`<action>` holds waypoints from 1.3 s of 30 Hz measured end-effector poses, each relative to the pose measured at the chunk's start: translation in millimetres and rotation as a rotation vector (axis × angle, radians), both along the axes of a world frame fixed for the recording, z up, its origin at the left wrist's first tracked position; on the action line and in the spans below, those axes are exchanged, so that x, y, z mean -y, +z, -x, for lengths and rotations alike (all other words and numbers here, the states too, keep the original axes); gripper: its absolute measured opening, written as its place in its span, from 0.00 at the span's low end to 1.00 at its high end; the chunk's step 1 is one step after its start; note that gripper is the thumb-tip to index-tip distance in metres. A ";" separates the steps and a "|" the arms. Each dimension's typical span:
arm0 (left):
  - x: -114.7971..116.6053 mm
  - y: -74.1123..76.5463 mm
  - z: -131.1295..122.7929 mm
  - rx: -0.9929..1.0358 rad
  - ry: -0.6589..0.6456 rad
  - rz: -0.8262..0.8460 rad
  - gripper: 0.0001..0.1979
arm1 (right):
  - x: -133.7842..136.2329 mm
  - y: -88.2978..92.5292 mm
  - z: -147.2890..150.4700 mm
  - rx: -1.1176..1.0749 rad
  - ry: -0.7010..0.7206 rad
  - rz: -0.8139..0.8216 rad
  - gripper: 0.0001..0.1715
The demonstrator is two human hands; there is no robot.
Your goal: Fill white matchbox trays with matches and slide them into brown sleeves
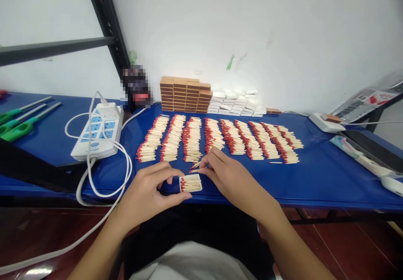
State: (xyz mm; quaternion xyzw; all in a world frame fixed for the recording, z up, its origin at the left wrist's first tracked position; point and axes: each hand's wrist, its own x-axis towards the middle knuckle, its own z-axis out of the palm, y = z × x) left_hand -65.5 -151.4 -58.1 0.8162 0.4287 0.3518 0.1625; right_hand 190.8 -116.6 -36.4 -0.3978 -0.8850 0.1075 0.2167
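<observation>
Near the front edge of the blue table, my left hand [154, 189] grips a small white matchbox tray [200, 186] between thumb and fingers. Several red-tipped matches [192, 184] lie in the tray, heads to the left. Just beyond its right corner, my right hand [220, 171] pinches a match [194, 171] whose red head points left. A few loose matches [195, 165] lie by those fingertips. Behind both hands, long rows of matches [171, 139] spread across the table, their red heads mostly to the left.
Brown matchboxes [184, 95] are stacked against the wall, beside piled white trays [236, 103]. To the left lie a power strip [99, 133] with looping white cable [129, 166] and green-handled tools [23, 124]. A dark phone-like slab [371, 150] rests on the right.
</observation>
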 end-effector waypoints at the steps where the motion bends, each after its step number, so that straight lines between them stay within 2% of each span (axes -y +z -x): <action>1: 0.0 0.0 -0.3 -0.001 0.001 -0.004 0.14 | 3.7 1.5 1.6 0.003 0.014 -0.001 0.04; 7: 0.4 1.0 -1.4 -0.005 0.003 -0.019 0.12 | 17.9 4.3 13.6 0.081 0.064 -0.022 0.03; 14: 0.2 -0.4 -0.4 -0.001 0.005 -0.016 0.13 | 15.8 12.0 4.7 0.045 0.051 0.033 0.05; 20: -0.2 0.3 -0.8 0.004 -0.004 -0.025 0.14 | 15.3 11.0 7.4 0.066 0.051 0.059 0.06; 27: -0.1 0.9 -1.7 -0.007 0.004 -0.011 0.13 | 8.7 8.8 0.4 -0.041 0.078 0.130 0.04; 34: 0.4 0.7 -0.3 -0.003 0.001 -0.023 0.14 | 8.1 6.6 2.3 -0.042 0.068 0.132 0.05; 39: -0.7 -0.5 -0.4 -0.004 0.002 -0.017 0.15 | -0.2 3.7 -2.1 -0.149 0.071 0.144 0.05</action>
